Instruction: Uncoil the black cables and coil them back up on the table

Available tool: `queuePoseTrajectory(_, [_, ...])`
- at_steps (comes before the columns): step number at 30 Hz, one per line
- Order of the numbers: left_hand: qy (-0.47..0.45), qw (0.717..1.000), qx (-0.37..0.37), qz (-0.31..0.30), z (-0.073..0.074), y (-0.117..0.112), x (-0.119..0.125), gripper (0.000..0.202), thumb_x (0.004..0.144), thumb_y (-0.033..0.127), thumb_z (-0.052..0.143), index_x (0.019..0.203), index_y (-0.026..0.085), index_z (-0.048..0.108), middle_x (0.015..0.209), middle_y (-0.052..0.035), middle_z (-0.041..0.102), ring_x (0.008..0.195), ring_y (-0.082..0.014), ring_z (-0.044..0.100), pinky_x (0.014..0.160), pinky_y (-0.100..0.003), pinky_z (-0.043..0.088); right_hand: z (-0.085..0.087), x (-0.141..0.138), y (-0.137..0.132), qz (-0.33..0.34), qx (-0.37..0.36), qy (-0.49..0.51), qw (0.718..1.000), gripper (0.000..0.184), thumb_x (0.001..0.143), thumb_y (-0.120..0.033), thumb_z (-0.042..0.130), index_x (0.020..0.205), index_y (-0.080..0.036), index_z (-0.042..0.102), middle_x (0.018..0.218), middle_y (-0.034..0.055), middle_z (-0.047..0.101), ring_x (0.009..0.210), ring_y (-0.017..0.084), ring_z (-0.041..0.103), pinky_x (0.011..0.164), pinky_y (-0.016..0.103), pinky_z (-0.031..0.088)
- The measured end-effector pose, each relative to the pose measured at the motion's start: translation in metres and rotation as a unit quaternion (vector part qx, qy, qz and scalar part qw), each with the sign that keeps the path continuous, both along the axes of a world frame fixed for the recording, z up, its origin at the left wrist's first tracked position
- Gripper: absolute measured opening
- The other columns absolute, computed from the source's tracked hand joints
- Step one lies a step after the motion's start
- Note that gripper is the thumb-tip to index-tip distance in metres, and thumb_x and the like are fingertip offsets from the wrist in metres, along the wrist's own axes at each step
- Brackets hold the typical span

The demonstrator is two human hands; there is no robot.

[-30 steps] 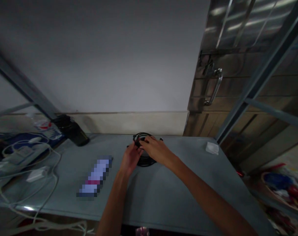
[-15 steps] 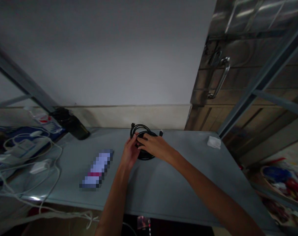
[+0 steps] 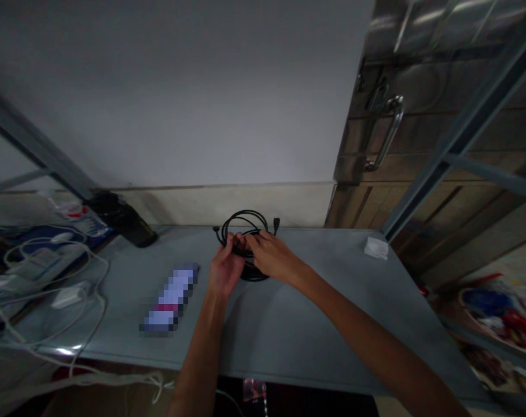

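A coiled black cable (image 3: 246, 213) is between my two hands near the back of the grey table (image 3: 315, 324). My left hand (image 3: 227, 267) is closed on the coil's left side, thumb on top. From the right, my right hand (image 3: 269, 253) grips the coil with its fingers curled round it. One plug (image 3: 216, 230) sticks out on the left, and a larger connector (image 3: 276, 222) points up on the right. The lower loops show beneath my hands, close to the table top. My fingers hide part of the coil's middle.
Left of my arms lies a phone (image 3: 170, 298) with a blurred screen. Farther left are a dark bottle (image 3: 124, 220), a white adapter (image 3: 70, 295) and tangled white cords (image 3: 100, 289). A crumpled white item (image 3: 376, 248) sits at the right back corner, near a metal post (image 3: 436, 156).
The coil has been lifted and tilted up, its loops now standing higher. Both hands have shifted slightly left, and the right-hand connector now stands clear above my right hand.
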State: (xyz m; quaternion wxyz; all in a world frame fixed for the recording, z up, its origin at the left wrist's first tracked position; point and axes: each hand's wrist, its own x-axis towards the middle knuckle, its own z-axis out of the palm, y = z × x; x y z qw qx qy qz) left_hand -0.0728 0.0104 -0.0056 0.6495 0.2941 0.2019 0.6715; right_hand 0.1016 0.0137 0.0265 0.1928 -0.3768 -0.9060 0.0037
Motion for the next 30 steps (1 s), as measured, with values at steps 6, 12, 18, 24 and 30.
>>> queuePoseTrajectory(6, [-0.009,1.0,0.002,-0.005,0.007,-0.006,0.003,0.003,0.101,0.026,0.077,0.103,0.025,0.074,0.099,-0.002,0.065,0.095,-0.0185,0.064,0.108,-0.037,0.05,0.004,0.002,-0.002,-0.003,0.024,0.016,1.0,0.044,0.1,-0.031,0.078,0.136,-0.012,0.06,0.124,0.0158,0.07,0.129,0.035,0.054,0.115,0.049,0.047])
queuePoseTrajectory(12, [-0.025,0.999,-0.016,-0.034,0.008,-0.009,0.001,0.012,0.109,0.027,0.066,0.116,0.026,0.077,0.078,0.0025,0.049,0.076,-0.0154,0.055,0.103,-0.037,0.053,0.001,0.001,0.003,0.002,0.037,0.015,0.999,0.034,0.101,-0.03,0.078,0.126,-0.009,0.069,0.12,0.0159,0.072,0.125,0.031,0.06,0.121,0.048,0.043])
queuePoseTrajectory(18, [-0.031,0.999,-0.004,-0.021,0.004,-0.005,-0.008,0.019,0.107,0.037,0.076,0.117,0.023,0.08,0.06,0.0097,0.032,0.056,-0.0111,0.039,0.081,-0.029,0.056,0.002,0.007,0.006,0.02,0.069,-0.013,0.997,0.03,0.103,-0.04,0.077,0.109,-0.011,0.081,0.119,0.0159,0.075,0.131,0.032,0.062,0.133,0.052,0.029])
queuePoseTrajectory(24, [0.15,0.975,-0.042,0.159,-0.01,0.007,-0.013,0.014,0.087,0.029,0.091,0.087,0.018,0.082,0.06,0.0055,0.057,0.062,-0.0123,0.054,0.081,-0.031,0.053,0.0,0.002,0.003,0.033,0.02,-0.077,0.996,0.027,0.107,-0.037,0.075,0.112,-0.011,0.081,0.108,0.0145,0.081,0.11,0.028,0.074,0.122,0.047,0.04])
queuePoseTrajectory(30, [0.373,0.876,-0.05,0.303,-0.03,0.017,-0.027,0.012,0.08,0.025,0.091,0.075,0.022,0.08,0.075,-0.0007,0.071,0.082,-0.0228,0.066,0.085,-0.033,0.05,-0.001,0.002,0.0,0.026,-0.031,-0.096,0.995,0.04,0.111,-0.049,0.07,0.106,-0.012,0.083,0.108,0.0162,0.082,0.11,0.028,0.078,0.114,0.042,0.047])
